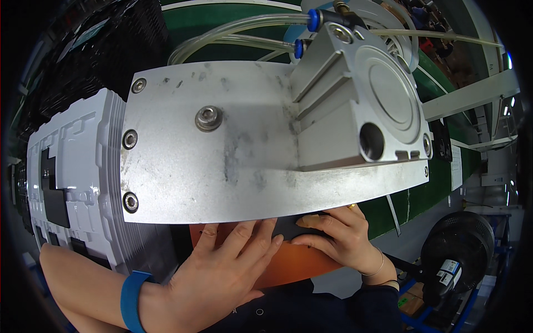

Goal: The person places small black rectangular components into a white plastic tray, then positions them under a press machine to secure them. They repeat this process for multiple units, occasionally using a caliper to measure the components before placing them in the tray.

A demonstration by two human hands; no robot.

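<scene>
My left hand (pixel 222 275) reaches in from the lower left, fingers stretched out over an orange sheet (pixel 300 263), fingertips at the front edge of a metal press plate (pixel 183 166). A blue band (pixel 132 299) circles that wrist. To its right, my right hand (pixel 344 238) has its thumb and fingers closed at a dark flat piece (pixel 287 227) lying by the orange surface. Yellowish covering shows on one right fingertip. The plate hides the far side of the dark piece and some fingertips. On the plate stands a metal air cylinder (pixel 355 100).
A stack of white plastic trays (pixel 83 150) stands close on the left, with black crates (pixel 105 55) behind. Clear air hoses (pixel 239 25) run to the cylinder. A black fan (pixel 458 250) stands at the lower right. Green table surface (pixel 408 205) shows beyond the plate.
</scene>
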